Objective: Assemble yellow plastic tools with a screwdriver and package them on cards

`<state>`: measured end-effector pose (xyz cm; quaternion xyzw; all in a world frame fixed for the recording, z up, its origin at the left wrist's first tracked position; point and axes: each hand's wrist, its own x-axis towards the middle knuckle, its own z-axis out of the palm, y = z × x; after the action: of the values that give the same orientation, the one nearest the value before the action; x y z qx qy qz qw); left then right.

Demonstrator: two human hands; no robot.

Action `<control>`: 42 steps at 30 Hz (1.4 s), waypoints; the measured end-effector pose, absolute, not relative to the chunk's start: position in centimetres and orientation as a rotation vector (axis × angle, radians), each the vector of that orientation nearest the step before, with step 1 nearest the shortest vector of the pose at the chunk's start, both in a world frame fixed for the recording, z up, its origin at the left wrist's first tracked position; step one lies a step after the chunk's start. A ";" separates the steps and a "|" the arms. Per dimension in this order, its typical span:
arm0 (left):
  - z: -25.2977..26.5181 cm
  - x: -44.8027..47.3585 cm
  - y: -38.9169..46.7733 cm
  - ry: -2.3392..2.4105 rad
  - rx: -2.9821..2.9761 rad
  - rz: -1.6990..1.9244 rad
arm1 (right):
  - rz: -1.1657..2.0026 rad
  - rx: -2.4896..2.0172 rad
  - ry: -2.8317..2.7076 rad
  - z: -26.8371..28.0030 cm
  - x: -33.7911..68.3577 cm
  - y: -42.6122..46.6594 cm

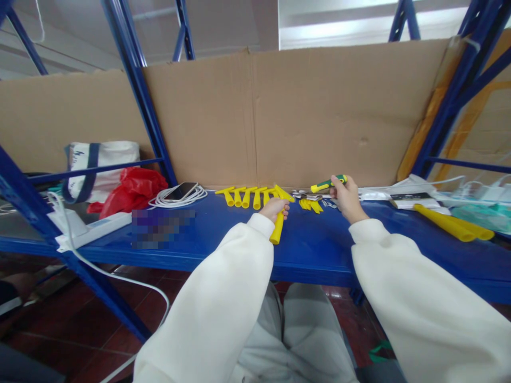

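Note:
My left hand (273, 208) is closed around a yellow T-shaped plastic piece (277, 233); its round tube end points down toward the table's front edge, and its crosspiece shows above my fingers. Raised a little to the right, my right hand (347, 198) grips a screwdriver (322, 186) with a yellow and green handle, the handle's end pointing left. Several similar yellow T-shaped pieces (246, 199) stand in a row left of my left hand. Between my hands lies a small pile of little yellow parts (310, 205).
The blue shelf table (223, 242) backs onto cardboard (319, 117). On the left are a phone (182, 191), a coiled white cable (159, 202), a red bag (133, 189) and a white power strip (107, 226). Long yellow tubes (447, 223) lie at right.

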<state>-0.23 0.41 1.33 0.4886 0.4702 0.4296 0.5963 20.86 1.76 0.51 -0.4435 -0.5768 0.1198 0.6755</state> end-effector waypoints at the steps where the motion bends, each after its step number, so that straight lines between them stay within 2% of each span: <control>1: 1.3 -0.2 0.4 1.093 1.136 0.989 | 0.297 -0.990 -1.272 0.6 20.6 1.6; 19: 1.8 -0.2 -0.2 1.051 1.174 0.913 | 0.413 -0.962 -1.203 1.0 20.1 0.9; 36: 1.6 -0.2 -0.1 1.063 1.164 0.973 | 0.941 -0.836 -1.190 2.2 20.1 -0.1; 42: 1.7 -0.2 -0.1 1.065 1.160 0.959 | 0.781 -0.808 -1.108 1.8 20.2 0.5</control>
<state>-0.24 -0.15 1.71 0.5012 0.4604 0.4143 0.6043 20.25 0.50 1.85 -0.3632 -0.4983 0.3511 0.7046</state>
